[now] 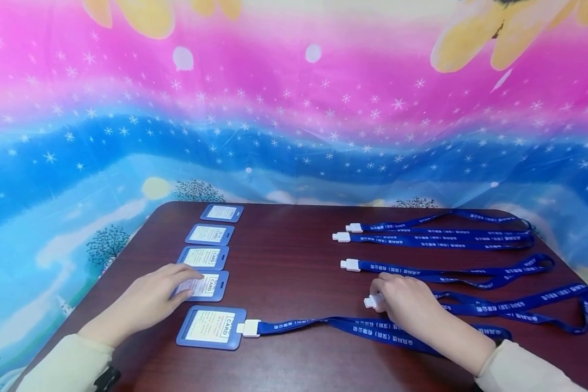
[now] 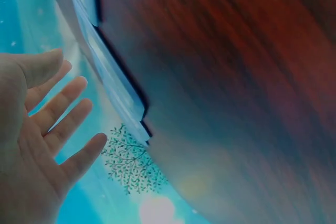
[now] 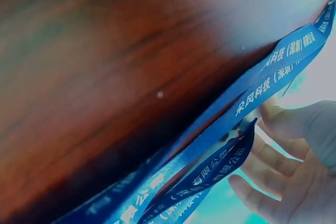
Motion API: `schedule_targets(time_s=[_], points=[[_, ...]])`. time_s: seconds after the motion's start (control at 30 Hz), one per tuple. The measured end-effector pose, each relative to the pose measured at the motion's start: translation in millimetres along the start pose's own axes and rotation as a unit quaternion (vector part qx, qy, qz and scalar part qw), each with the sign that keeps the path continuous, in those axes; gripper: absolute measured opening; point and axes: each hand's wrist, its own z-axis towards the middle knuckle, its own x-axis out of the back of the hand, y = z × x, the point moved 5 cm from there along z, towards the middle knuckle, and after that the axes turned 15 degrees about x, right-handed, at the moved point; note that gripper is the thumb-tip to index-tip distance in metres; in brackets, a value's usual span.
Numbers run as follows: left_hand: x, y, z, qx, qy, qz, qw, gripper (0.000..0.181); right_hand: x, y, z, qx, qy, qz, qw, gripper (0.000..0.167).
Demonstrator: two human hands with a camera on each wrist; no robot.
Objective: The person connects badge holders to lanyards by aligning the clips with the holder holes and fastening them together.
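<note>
My left hand [image 1: 159, 291] hovers at a blue badge holder [image 1: 218, 287] with a white card, its fingers over the left part; in the left wrist view the left hand [image 2: 47, 114] has its fingers spread, none curled round the holder. My right hand [image 1: 404, 302] pinches the white clip [image 1: 372, 301] of a blue lanyard [image 1: 500, 307] with white lettering. In the right wrist view the right hand's [image 3: 289, 166] thumb and fingers meet at the strap's end, partly hidden by blue straps [image 3: 262, 85]. In front, another badge holder [image 1: 186, 329] is joined to a lanyard [image 1: 304, 325].
More badge holders lie in a column at the left: one [image 1: 222, 212] at the back, then one [image 1: 225, 234] and one [image 1: 220, 258]. Lanyards [image 1: 460, 239] with white clips [image 1: 351, 265] lie at the right of the brown table [image 1: 284, 261]. A printed cloth [image 1: 294, 109] hangs behind.
</note>
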Motion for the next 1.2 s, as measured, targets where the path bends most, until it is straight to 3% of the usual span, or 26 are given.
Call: schedule_targets(time_s=[0.27, 0.37, 0.77, 0.97, 1.2], points=[[-12.4, -1.5, 10.9, 0.025, -0.062, -0.008, 0.9978, 0.044, -1.4, 0.4, -0.4, -0.006, -0.004, 0.005, 1.0000, 0.024], [-15.6, -2.1, 14.2, 0.035, -0.072, -0.001, 0.9968, 0.051, -1.9, 0.3, -0.4, -0.008, -0.005, 0.005, 0.9999, 0.025], [-25.0, -2.2, 20.7, 0.049, -0.077, 0.008, 0.9958, 0.059, -2.3, 1.2, -0.2, -0.019, -0.006, 0.003, 0.9998, 0.028], [-23.7, 8.9, 20.9, 0.054, -0.063, 0.017, 0.9964, 0.058, -2.5, 0.8, -0.1, -0.021, -0.007, -0.001, 0.9997, 0.028], [-24.6, 27.6, 23.8, 0.048, -0.069, 0.026, 0.9962, 0.056, -3.0, -1.5, 0.4, -0.015, -0.005, -0.006, 0.9999, 0.027]])
